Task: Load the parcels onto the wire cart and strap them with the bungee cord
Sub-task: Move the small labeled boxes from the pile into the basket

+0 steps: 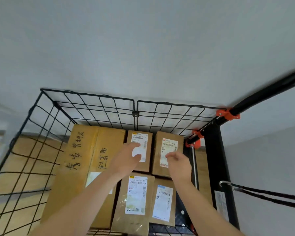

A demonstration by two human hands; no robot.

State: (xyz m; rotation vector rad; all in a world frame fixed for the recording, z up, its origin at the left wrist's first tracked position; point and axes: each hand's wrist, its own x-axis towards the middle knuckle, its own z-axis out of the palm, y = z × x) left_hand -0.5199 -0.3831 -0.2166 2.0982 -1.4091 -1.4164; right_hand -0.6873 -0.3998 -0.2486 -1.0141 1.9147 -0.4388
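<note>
Loading looks done | left hand (128, 155) flat on a parcel (140, 136), right hand (179, 162) loose, empty | next, likely: grab cord (255, 189) beside cart (135, 114)

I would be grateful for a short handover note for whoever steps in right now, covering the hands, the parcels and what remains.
Left hand: open, fingers on the far left small parcel.
Right hand: loosely curled, holding nothing, over the far right small parcel.
The large box and two near parcels also lie in the wire cart.
The bungee cord runs off at the cart's right side, across no parcel.
Done: five parcels loaded.
Left: strap them with the cord.
</note>
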